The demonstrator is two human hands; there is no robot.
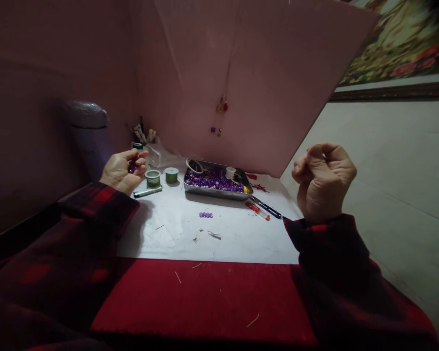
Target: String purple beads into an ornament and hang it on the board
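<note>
My left hand is raised at the left, fingers curled round purple beads, which show only in part. Far apart on the right, my right hand is held up closed, fingertips pinched together; whatever is in it, if anything, is too fine to make out. Between the hands a metal tray of loose purple beads stands on the white sheet. In front of it lies a short row of purple beads. Two green thread spools, a near one and another, stand beside my left hand.
Blue-handled pliers and a red-capped clear tube lie right of the tray. A pen lies by the spools. Bead charms hang before the pink panel. A purple bottle stands left. Thread scraps lie on red cloth.
</note>
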